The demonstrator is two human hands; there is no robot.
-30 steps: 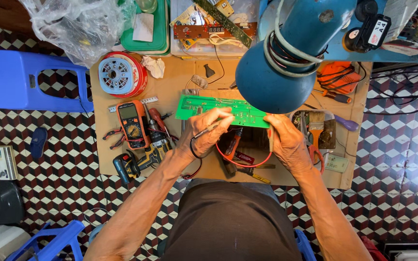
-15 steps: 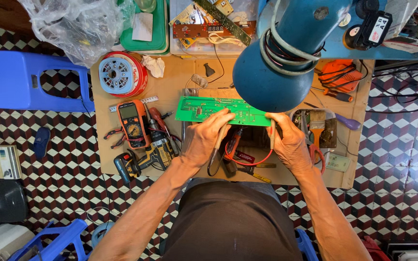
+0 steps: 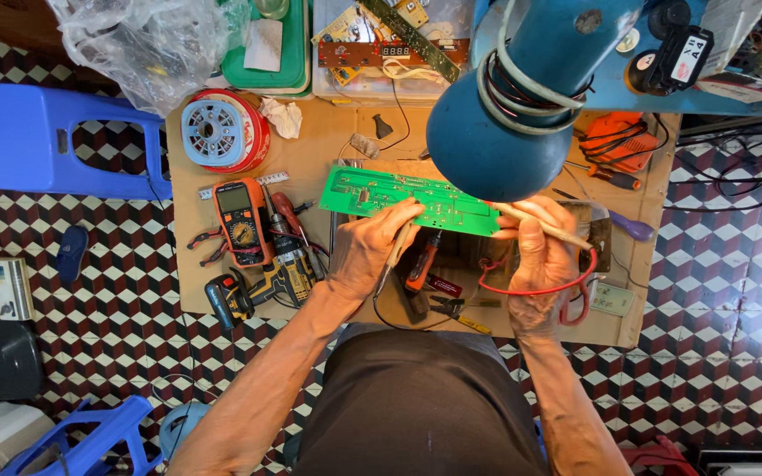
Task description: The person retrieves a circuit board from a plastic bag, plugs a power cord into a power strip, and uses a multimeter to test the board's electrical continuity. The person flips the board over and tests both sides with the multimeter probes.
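Observation:
A long green circuit board (image 3: 381, 192) lies across the middle of the brown worktop (image 3: 310, 167). My left hand (image 3: 365, 251) rests its fingers on the board's near edge and grips a thin rod (image 3: 392, 264) with a dark wire trailing from it. My right hand (image 3: 540, 260) is at the board's right end and holds a pale-handled tool (image 3: 547, 226) with its tip pointing left at the board. A red cord (image 3: 531, 290) loops under that hand. A blue lamp head (image 3: 509, 132) hangs overhead and hides the board's far right part.
An orange multimeter (image 3: 238, 220), a cordless drill (image 3: 262, 286) and a red-handled screwdriver (image 3: 421, 263) lie near my left hand. A red and white spool (image 3: 220, 130), a clear plastic bag (image 3: 147, 48), a green tray (image 3: 280, 53) and a blue stool (image 3: 33, 141) are at the back left.
The red cord has swung from between my hands to under my right hand. My right hand has brought the pale-handled tool up to the board's right end. My left hand has shifted slightly nearer.

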